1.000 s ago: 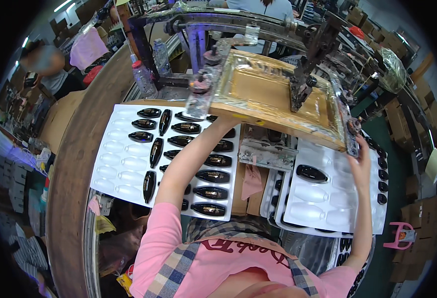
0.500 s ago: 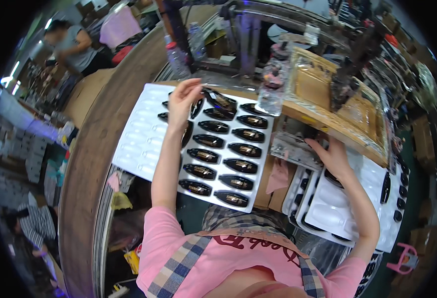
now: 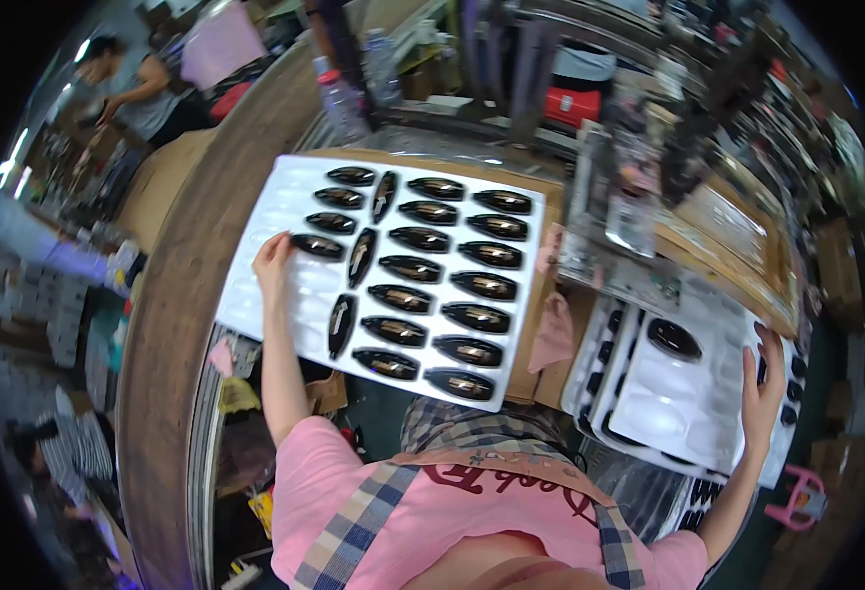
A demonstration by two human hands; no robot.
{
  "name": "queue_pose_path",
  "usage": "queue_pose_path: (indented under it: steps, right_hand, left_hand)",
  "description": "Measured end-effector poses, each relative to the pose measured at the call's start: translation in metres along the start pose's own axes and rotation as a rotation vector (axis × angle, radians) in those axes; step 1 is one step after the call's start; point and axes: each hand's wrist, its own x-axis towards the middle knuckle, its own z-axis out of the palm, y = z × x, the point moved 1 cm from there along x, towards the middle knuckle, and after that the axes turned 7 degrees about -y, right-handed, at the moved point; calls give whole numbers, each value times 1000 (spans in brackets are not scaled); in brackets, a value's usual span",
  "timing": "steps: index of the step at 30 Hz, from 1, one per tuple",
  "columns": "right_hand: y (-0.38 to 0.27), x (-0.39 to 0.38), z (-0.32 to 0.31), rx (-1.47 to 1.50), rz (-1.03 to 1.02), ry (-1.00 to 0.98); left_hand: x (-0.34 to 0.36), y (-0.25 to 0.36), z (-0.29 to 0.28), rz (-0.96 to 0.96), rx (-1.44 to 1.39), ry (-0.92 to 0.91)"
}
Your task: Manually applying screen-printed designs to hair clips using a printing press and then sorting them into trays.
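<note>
My left hand (image 3: 273, 261) is at the left side of a white moulded tray (image 3: 277, 202), its fingers pinched at the left end of a glossy black pointed-oval piece (image 3: 317, 246). Rows of the same black pieces, with gold print, lie in the tray's hollows; three of them are turned lengthwise between the columns. Far to the right, my right hand (image 3: 766, 383) reaches over another white tray (image 3: 663, 418). Its thumb and fingers are around a black piece (image 3: 761, 368), mostly hidden by the hand. One more black oval (image 3: 674, 339) lies in that tray.
A wooden-framed printing screen (image 3: 732, 231) on a metal machine stands behind the right tray. A pink cloth (image 3: 553, 329) hangs between the trays. Bottles (image 3: 339, 103) stand behind the left tray. A pink stool (image 3: 797, 500) is at the lower right. Another person (image 3: 142, 93) sits at the far left.
My left hand has moved down and left from the tray's top, where a black piece now lies in line. My right hand has gone from the machine to the right tray. The wooden frame has shifted right.
</note>
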Motion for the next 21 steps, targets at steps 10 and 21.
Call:
queue_pose_path:
  steps: [10, 21]
  right_hand:
    - [203, -52, -97, -498, 441, 379]
    - [257, -91, -89, -285, 752, 36]
  left_hand:
    - [14, -9, -7, 135, 594, -61]
    - [-25, 123, 183, 396, 551, -283]
